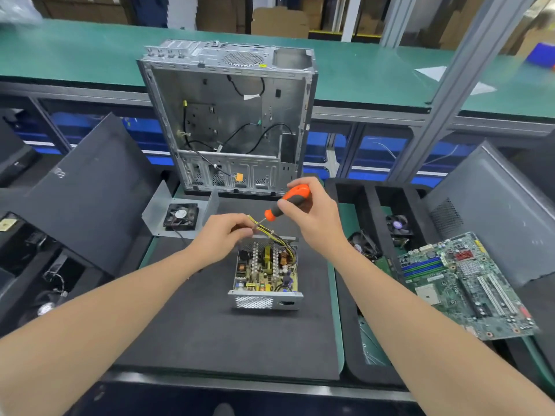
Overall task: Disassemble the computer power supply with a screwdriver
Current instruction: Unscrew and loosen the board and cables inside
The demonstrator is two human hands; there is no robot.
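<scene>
Gripping the orange screwdriver in the right hand, pinching yellow wires with the left hand, just in front of the empty case; working at the opened power supply lying on the bench before it.

We see a workshop where computers are taken apart. A long green surface runs across the back, with cardboard boxes behind it. An empty computer case stands at the far edge of the near surface, and a circuit board lies past its right edge.
</scene>
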